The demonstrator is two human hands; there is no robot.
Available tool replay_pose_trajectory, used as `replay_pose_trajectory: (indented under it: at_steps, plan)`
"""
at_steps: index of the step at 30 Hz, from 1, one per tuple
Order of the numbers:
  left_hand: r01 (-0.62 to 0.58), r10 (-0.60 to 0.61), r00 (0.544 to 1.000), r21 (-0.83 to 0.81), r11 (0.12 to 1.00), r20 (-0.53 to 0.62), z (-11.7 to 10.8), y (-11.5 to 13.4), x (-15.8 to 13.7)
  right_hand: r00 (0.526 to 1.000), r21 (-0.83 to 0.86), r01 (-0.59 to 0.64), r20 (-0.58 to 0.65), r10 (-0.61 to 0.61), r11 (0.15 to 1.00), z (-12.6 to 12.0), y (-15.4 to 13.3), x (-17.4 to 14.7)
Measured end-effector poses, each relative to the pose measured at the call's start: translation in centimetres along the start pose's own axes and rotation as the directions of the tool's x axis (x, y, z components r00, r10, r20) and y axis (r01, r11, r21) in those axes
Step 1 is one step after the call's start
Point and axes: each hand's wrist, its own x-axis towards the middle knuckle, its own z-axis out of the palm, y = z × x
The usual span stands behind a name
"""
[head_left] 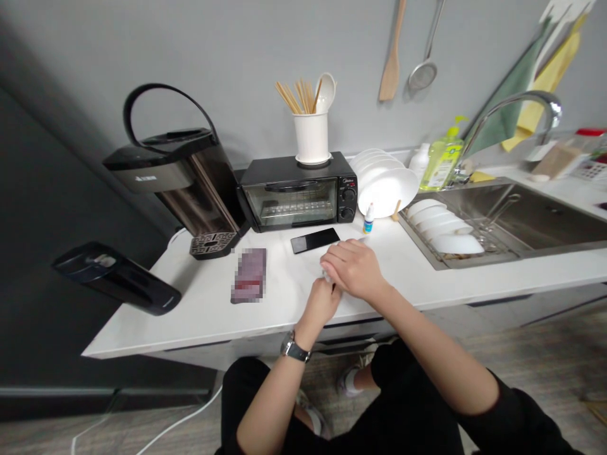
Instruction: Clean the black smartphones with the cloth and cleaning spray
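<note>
R hand (pixel 351 264) is folded over L hand (pixel 324 298) above white counter (pixel 199 316). Small pale item (pixel 326 276), mostly hidden, is seen betw. them; how far either grip is open can't be told. Blk phone (pixel 315 241) & small bottle (pixel 368 219) are set just beyond.

The hands (pixel 351 266) touch over the white counter (pixel 203 309), near a black phone (pixel 315 241) and a small bottle (pixel 368 221).

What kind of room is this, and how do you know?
It looks like a kitchen: there's a sink with a faucet, a toaster oven and a hanging wooden spatula.
</note>
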Motion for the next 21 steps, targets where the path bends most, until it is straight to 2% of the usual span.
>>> replay_pose_trajectory:
  at_steps: [2, 4, 5, 6, 9, 10, 11, 12, 14, 16, 17, 19, 21]
  plan:
    - [0.006, -0.006, 1.000, 0.005, 1.000, 0.010, -0.1, 0.1, -0.1, 0.992, 0.042, -0.125, 0.009, 0.125, 0.991, -0.3, 0.9, 0.0]
    - [0.002, -0.002, 1.000, -0.005, 1.000, 0.011, -0.3, 0.4, -0.2, 0.951, 0.142, -0.310, 0.025, 0.309, 0.940, -0.4, 1.7, 0.0]
    - [-0.001, 0.002, 1.000, -0.012, 1.000, 0.010, -0.4, 0.6, -0.3, 0.907, 0.203, -0.419, 0.046, 0.419, 0.885, -0.3, 1.9, 0.0]
    - [-0.004, 0.004, 1.000, -0.019, 1.000, 0.008, -0.4, 0.7, -0.3, 0.844, 0.258, -0.532, 0.077, 0.531, 0.807, -0.2, 2.1, 0.1]
    - [0.001, -0.001, 1.000, -0.020, 1.000, -0.003, -0.4, 0.9, -0.3, 0.603, 0.315, -0.784, 0.188, 0.775, 0.534, 0.4, 2.0, 0.5]
    - [0.008, -0.008, 1.000, -0.016, 1.000, -0.008, -0.4, 0.9, -0.3, 0.548, 0.288, -0.825, 0.201, 0.812, 0.486, 0.5, 1.8, 0.6]
    - [0.017, -0.017, 1.000, -0.012, 1.000, -0.011, -0.4, 0.9, -0.3, 0.534, 0.248, -0.838, 0.191, 0.824, 0.486, 0.5, 1.5, 0.7]
    - [0.028, -0.028, 1.000, -0.008, 1.000, -0.012, -0.4, 0.8, -0.3, 0.567, 0.207, -0.820, 0.164, 0.807, 0.534, 0.5, 1.2, 0.8]
    - [0.048, -0.048, 0.999, -0.004, 0.999, -0.012, -0.3, 0.6, -0.3, 0.723, 0.150, -0.689, 0.086, 0.685, 0.709, 0.2, 0.6, 0.9]
    - [0.054, -0.053, 0.998, 0.014, 0.998, -0.015, -0.2, 0.4, -0.2, 0.878, 0.131, -0.477, 0.024, 0.479, 0.869, 0.0, 0.1, 0.8]
    - [0.050, -0.049, 0.999, 0.027, 0.998, -0.017, -0.2, 0.3, -0.2, 0.928, 0.124, -0.370, 0.009, 0.372, 0.921, -0.1, 0.0, 0.7]
    - [0.034, -0.033, 0.999, 0.053, 0.998, -0.007, -0.1, 0.0, -0.2, 0.982, 0.096, -0.188, 0.016, 0.187, 0.978, -0.2, -0.1, 0.7]
    - [0.023, -0.023, 1.000, 0.075, 0.997, 0.009, 0.0, -0.1, -0.2, 0.997, 0.067, -0.065, 0.056, 0.061, 0.996, -0.3, 0.0, 0.7]
